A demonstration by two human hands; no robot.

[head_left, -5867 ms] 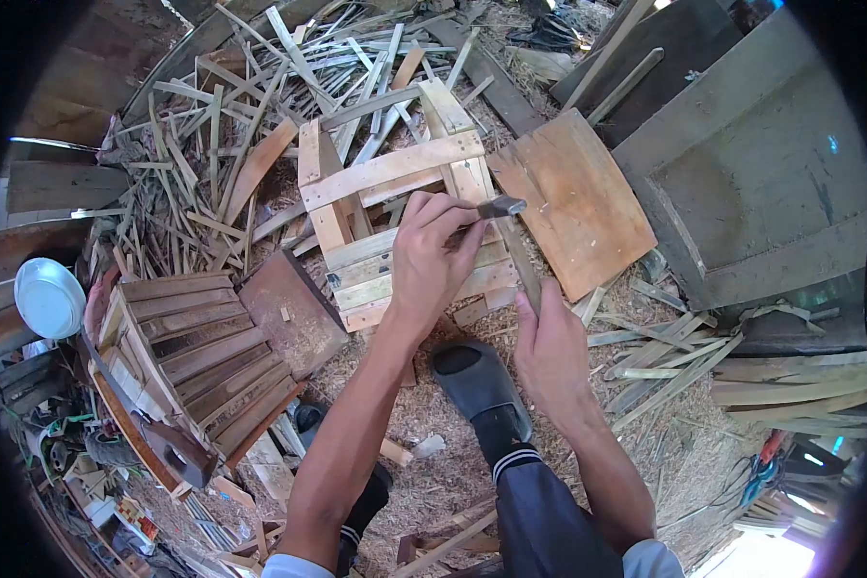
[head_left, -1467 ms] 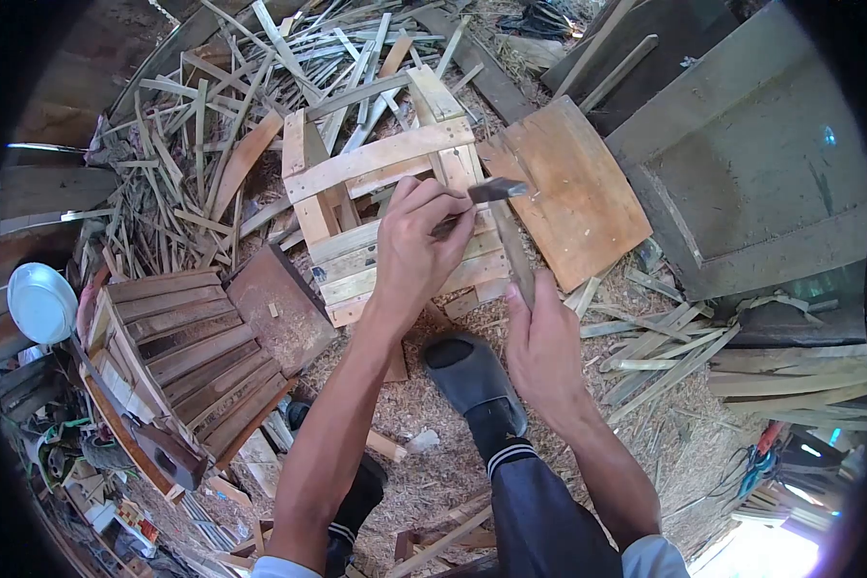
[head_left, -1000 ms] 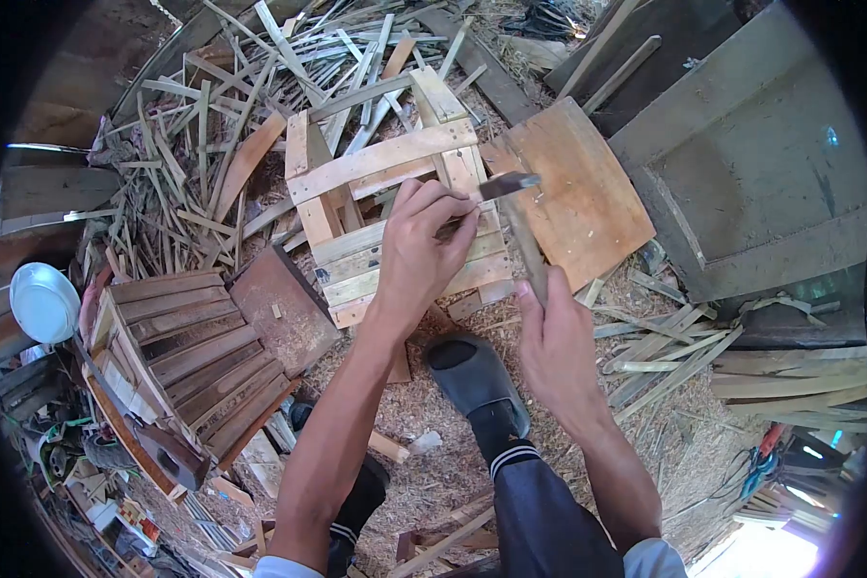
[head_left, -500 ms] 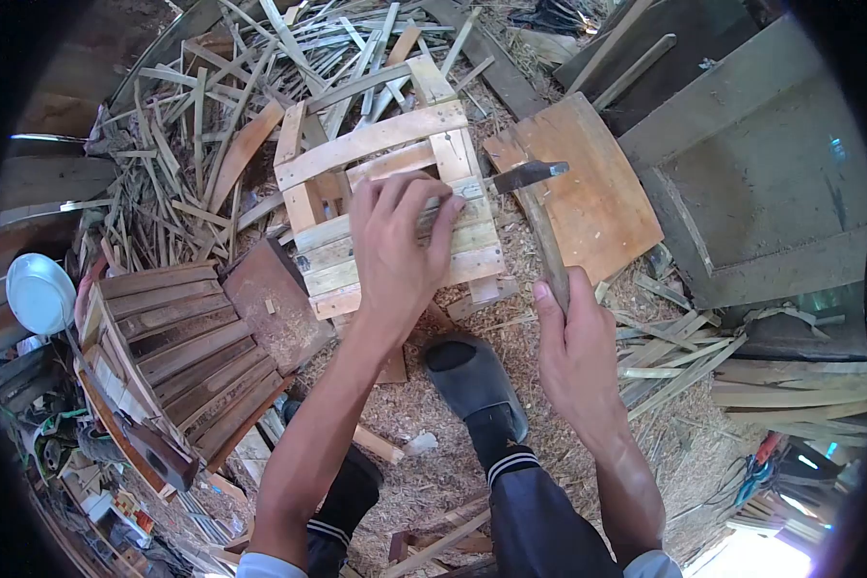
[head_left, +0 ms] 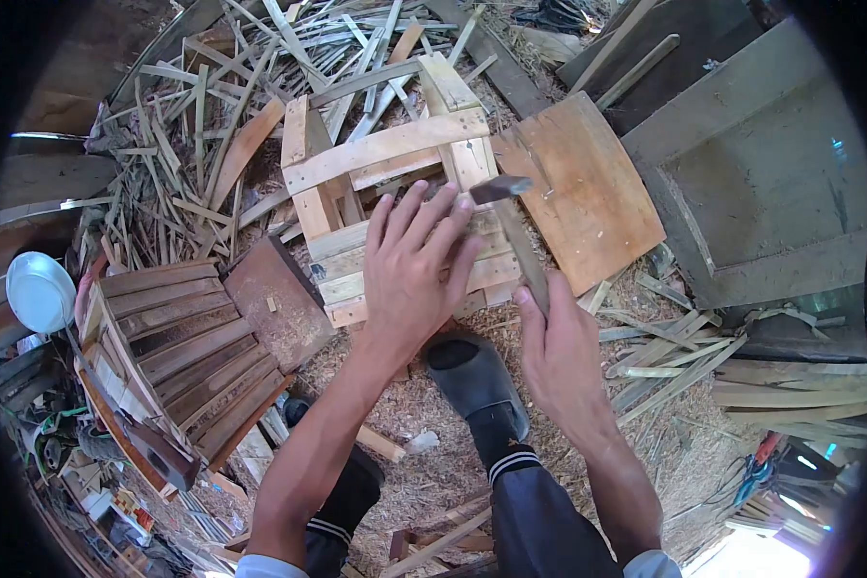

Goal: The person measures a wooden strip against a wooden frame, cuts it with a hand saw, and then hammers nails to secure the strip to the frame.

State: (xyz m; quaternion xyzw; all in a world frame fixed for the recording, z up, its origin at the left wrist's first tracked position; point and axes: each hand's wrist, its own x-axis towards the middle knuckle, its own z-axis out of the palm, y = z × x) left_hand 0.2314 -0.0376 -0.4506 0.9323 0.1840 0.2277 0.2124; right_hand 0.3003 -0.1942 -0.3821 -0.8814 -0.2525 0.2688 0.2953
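Note:
My left hand (head_left: 416, 255) lies spread across the slats of a small wooden frame (head_left: 395, 151), its fingers apart and pointing away from me. Wrapped round a wooden handle, my right hand (head_left: 566, 352) holds a hammer (head_left: 524, 246). The dark hammer head is over the frame's right side, close beside my left fingertips. Curved and straight pale boards make up the frame, with nail heads along its edges. Part of the slats is hidden under my left hand.
An orange-brown board (head_left: 592, 188) lies right of the frame. Behind it is a pile of thin wood strips (head_left: 197, 159). A slatted wooden piece (head_left: 188, 342) stands at the left, near a white bowl (head_left: 40, 292). My sandalled foot (head_left: 477, 380) is just below the frame.
The hammer has moved left and now is nearer my left hand. My left hand has shifted slightly right, its fingers straightened from a curled grip. The frame has turned and moved a little right.

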